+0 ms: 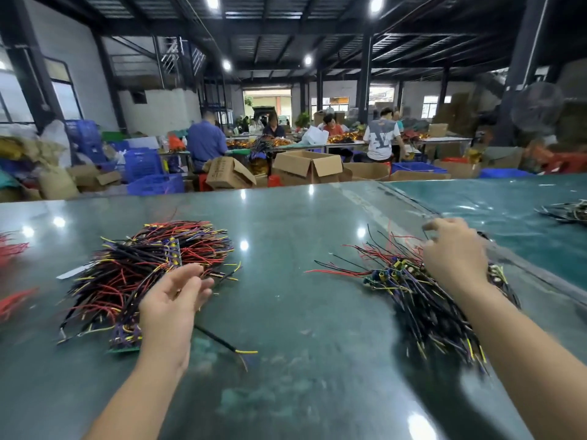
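Left heap (133,268) of wired circuit boards, the broader of two on the green table (301,328), spreads red, black and yellow leads in front of the left arm. The right heap (422,300), darker and more tangled, lies well apart by the seam in the table cover. The right hand (454,252) hangs over that heap's far end with its fingers curled down among the red leads; seen from the back, it does not show whether it has pinched one. The left hand (174,300) hovers at the near edge of the left heap, palm turned inward, fingers loosely spread, holding nothing. The step looks like drawing one board from the right heap. It would go best lifted by the board rather than a lead, slowly, so snagged neighbours drop free. One loose wire (228,344) lies between the arms.
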The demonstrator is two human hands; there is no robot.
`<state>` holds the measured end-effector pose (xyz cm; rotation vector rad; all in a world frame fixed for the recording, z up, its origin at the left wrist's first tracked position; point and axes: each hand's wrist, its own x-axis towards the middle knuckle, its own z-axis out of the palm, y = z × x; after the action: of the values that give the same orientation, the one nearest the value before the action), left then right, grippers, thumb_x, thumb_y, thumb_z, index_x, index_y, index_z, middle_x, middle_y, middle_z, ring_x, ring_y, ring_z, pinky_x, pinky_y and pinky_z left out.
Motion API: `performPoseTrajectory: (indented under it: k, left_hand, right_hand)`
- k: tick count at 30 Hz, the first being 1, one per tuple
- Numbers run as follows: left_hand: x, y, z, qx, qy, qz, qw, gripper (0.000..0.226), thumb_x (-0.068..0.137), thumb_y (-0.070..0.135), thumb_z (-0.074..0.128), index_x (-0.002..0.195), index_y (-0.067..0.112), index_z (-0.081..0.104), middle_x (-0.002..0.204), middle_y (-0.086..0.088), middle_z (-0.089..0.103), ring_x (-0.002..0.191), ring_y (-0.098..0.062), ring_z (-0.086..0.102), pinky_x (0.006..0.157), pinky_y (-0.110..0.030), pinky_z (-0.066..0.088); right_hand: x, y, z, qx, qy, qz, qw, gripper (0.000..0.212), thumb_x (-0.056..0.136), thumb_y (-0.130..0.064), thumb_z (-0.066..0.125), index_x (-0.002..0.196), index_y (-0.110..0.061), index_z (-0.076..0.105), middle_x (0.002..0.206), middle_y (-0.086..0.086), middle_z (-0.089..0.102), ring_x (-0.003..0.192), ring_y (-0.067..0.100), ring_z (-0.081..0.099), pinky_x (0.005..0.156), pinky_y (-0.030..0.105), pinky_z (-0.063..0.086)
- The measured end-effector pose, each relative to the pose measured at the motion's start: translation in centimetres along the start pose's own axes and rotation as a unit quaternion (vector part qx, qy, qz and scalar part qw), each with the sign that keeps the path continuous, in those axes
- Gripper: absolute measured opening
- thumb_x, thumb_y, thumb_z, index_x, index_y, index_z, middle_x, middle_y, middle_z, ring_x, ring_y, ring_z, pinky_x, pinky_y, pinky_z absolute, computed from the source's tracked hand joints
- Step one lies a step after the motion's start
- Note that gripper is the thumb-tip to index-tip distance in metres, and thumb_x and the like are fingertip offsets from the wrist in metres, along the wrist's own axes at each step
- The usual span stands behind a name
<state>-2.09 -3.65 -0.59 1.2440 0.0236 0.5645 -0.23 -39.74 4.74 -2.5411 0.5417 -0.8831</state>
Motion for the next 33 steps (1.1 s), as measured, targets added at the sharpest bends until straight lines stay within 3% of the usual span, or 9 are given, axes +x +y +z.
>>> performPoseTrajectory:
  k: [2, 5, 8, 12, 15, 18, 23, 29, 33]
  left_hand:
    - [1.2, 0.2, -1.2, 0.071, 0.087, 0.053, 0.992, 0.037, 0.090, -0.010, 0.047, 0.083, 0.022, 0.063, 0.084, 0.002, 0.065, 0.071, -0.008, 0.063, 0.060, -0.011, 0.050]
    - [2.0, -0.4, -3.0, 0.293, 0.129, 0.069, 0.945, 0.037, 0.083, -0.004, 0.049, 0.079, 0.029, 0.065, 0.085, -0.004, 0.068, 0.068, -0.018, 0.057, 0.063, -0.029, 0.047]
    - [1.8, -1.2, -3.6, 0.514, 0.064, 0.058, 0.854, 0.021, 0.081, 0.012, 0.059, 0.088, 0.028, 0.070, 0.096, -0.011, 0.068, 0.087, -0.035, 0.058, 0.079, -0.038, 0.048]
    - [1.3, -2.0, -3.5, 0.677, -0.033, 0.019, 0.735, 0.030, 0.085, 0.028, 0.057, 0.113, 0.032, 0.065, 0.114, -0.004, 0.064, 0.109, -0.031, 0.052, 0.089, -0.035, 0.044]
    - [1.3, -2.2, -3.5, 0.673, -0.039, 0.011, 0.739, 0.048, 0.084, 0.008, 0.045, 0.121, 0.035, 0.059, 0.124, 0.000, 0.060, 0.115, -0.028, 0.047, 0.092, -0.036, 0.040]
    - [0.9, -2.3, -2.9, 0.713, -0.055, -0.001, 0.699, 0.060, 0.081, 0.002, 0.043, 0.126, 0.041, 0.048, 0.132, 0.010, 0.052, 0.121, -0.024, 0.038, 0.095, -0.039, 0.031]
    - [0.7, -2.3, -2.1, 0.683, -0.036, 0.001, 0.729, 0.039, 0.082, 0.011, 0.049, 0.097, 0.045, 0.063, 0.125, 0.011, 0.046, 0.118, -0.024, 0.027, 0.100, -0.034, 0.024]
    - [0.7, -2.6, -2.3, 0.675, -0.042, 0.004, 0.736, 0.020, 0.094, 0.044, 0.045, 0.107, 0.041, 0.059, 0.136, 0.010, 0.042, 0.122, -0.023, 0.023, 0.103, -0.039, 0.020]
    - [0.1, -2.7, -1.6, 0.664, -0.082, 0.020, 0.743, 0.015, 0.090, 0.051, 0.051, 0.088, 0.038, 0.059, 0.109, 0.014, 0.060, 0.117, -0.018, 0.031, 0.096, -0.039, 0.022]
  right_hand:
    - [-1.7, -3.2, 1.4, 0.113, -0.046, -0.055, 0.991, 0.034, 0.085, -0.005, 0.049, 0.112, -0.018, 0.065, 0.122, 0.007, 0.056, 0.091, 0.021, 0.057, 0.082, 0.039, 0.050]
    - [-6.4, -7.8, 4.3, 0.223, -0.141, -0.110, 0.958, 0.030, 0.084, -0.005, 0.048, 0.102, -0.020, 0.068, 0.106, -0.001, 0.058, 0.080, 0.014, 0.054, 0.075, 0.024, 0.040]
    - [-10.9, -9.8, 7.0, 0.248, -0.205, -0.148, 0.935, 0.030, 0.083, -0.005, 0.048, 0.094, -0.025, 0.067, 0.103, -0.010, 0.056, 0.081, 0.007, 0.055, 0.079, 0.027, 0.046]
    - [-13.5, -8.8, 8.6, 0.230, -0.229, -0.184, 0.928, 0.029, 0.085, -0.007, 0.047, 0.086, -0.027, 0.068, 0.100, -0.017, 0.055, 0.092, 0.012, 0.059, 0.081, 0.032, 0.048]
    - [-14.0, -8.2, 8.5, 0.233, -0.236, -0.206, 0.921, 0.027, 0.085, -0.008, 0.048, 0.082, -0.026, 0.068, 0.099, -0.018, 0.056, 0.093, 0.012, 0.061, 0.081, 0.032, 0.048]
    - [-13.8, -8.4, 8.3, 0.253, -0.229, -0.204, 0.918, 0.028, 0.084, -0.006, 0.049, 0.081, -0.026, 0.068, 0.096, -0.019, 0.056, 0.090, 0.010, 0.060, 0.080, 0.030, 0.048]
    - [-14.1, -8.6, 8.3, 0.269, -0.248, -0.192, 0.911, 0.032, 0.084, -0.005, 0.047, 0.078, -0.029, 0.067, 0.097, -0.017, 0.057, 0.089, 0.010, 0.059, 0.079, 0.030, 0.048]
    - [-13.9, -8.8, 8.4, 0.267, -0.263, -0.182, 0.909, 0.033, 0.085, -0.006, 0.046, 0.081, -0.029, 0.069, 0.100, -0.017, 0.057, 0.087, 0.009, 0.058, 0.080, 0.030, 0.048]
    - [-13.9, -8.8, 8.5, 0.257, -0.267, -0.185, 0.910, 0.032, 0.086, -0.008, 0.045, 0.085, -0.028, 0.071, 0.099, -0.019, 0.056, 0.089, 0.008, 0.058, 0.081, 0.026, 0.046]
